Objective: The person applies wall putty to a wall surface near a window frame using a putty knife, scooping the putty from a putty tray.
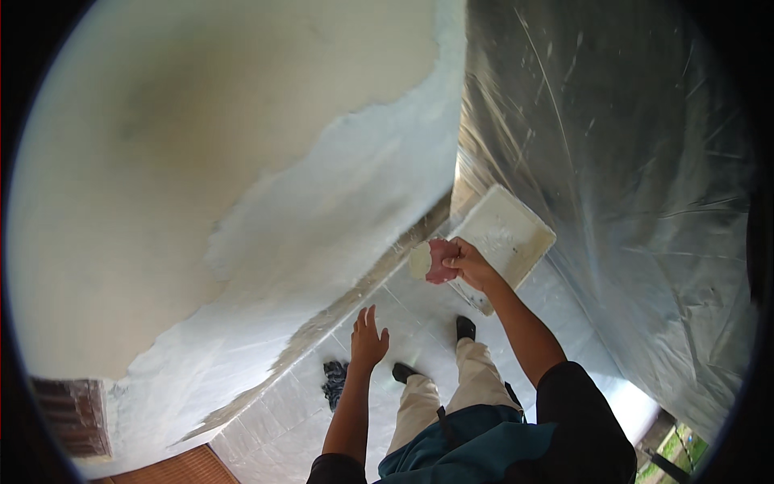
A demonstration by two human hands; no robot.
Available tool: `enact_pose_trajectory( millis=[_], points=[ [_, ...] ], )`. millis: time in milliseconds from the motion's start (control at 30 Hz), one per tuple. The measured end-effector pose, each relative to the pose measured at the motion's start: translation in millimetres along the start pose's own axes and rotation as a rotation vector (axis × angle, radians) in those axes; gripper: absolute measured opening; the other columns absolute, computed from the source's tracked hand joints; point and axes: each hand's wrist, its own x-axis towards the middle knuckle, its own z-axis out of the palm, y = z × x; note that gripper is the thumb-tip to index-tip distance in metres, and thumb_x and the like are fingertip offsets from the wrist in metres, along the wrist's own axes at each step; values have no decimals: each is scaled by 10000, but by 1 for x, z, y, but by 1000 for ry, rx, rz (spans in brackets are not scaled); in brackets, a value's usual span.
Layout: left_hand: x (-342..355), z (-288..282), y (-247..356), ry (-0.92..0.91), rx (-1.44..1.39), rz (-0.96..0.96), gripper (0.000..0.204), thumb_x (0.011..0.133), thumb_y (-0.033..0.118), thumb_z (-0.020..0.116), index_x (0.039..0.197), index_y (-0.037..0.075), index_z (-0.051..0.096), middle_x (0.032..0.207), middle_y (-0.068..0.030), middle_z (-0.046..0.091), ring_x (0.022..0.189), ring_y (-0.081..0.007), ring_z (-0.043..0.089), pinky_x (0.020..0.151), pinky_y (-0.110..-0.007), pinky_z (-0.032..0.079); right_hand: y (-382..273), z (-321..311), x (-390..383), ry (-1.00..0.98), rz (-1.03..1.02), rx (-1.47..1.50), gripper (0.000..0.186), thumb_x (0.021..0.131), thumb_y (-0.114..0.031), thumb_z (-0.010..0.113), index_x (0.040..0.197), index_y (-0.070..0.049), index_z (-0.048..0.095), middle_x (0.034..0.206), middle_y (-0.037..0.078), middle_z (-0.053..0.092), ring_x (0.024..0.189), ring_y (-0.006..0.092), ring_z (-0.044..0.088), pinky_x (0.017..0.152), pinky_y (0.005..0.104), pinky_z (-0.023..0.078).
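My right hand (pixel 468 262) grips a reddish-pink flat tool (pixel 441 260), probably a scraper or pad, with pale greenish paste (pixel 419 260) on its left part, held over the near edge of a cream-stained rectangular tray (pixel 518 234). My left hand (pixel 368 339) hangs open with fingers apart and nothing in it, just right of the lower part of the wall (pixel 322 202), whose upper coat is cream with a ragged border above a whiter band.
Plastic sheeting (pixel 613 137) covers the right side. A dark crumpled bundle (pixel 335 379) lies on the pale floor (pixel 266 423) near my feet. A brown louvred panel (pixel 68 411) is at lower left. A bright opening with greenery shows at lower right.
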Motion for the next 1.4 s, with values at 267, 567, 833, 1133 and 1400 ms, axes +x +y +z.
enact_pose_trajectory(
  millis=[267,567,833,1133,1400],
  points=[
    [-20,-112,-11,424,144,83,713,778,148,630,1408,81,303,1467,-217,218,1332,-436,240,1063,-551,251,-9,150,-9,-132,-28,-6,436,728,116,561,1135,-33,512,1048,85,577,989,202,592,835,335,507],
    [-54,-183,-29,574,312,173,722,760,165,633,1415,118,333,1494,-163,199,1375,-413,165,1088,-565,195,6,230,-23,-138,-117,-19,491,723,128,553,1202,31,509,1089,105,587,1011,222,594,861,338,509],
    [-70,-212,-46,587,400,238,722,755,179,625,1414,121,338,1491,-166,199,1380,-422,136,1089,-584,164,16,265,-33,-64,-229,-32,437,738,114,552,1172,67,530,1063,126,612,985,218,608,864,334,508],
    [-56,-232,-53,678,550,264,719,737,117,580,1422,176,367,1535,-91,207,1425,-365,127,1105,-597,138,13,315,-31,202,-929,-750,102,778,57,595,732,-12,535,746,81,543,647,170,539,559,294,409],
    [-45,-234,-75,640,719,240,749,745,129,568,1448,238,335,1548,-35,203,1429,-290,158,1103,-608,130,19,362,-20,202,-1354,-866,171,659,96,605,769,17,500,889,173,499,869,350,534,739,396,464]
  ],
)
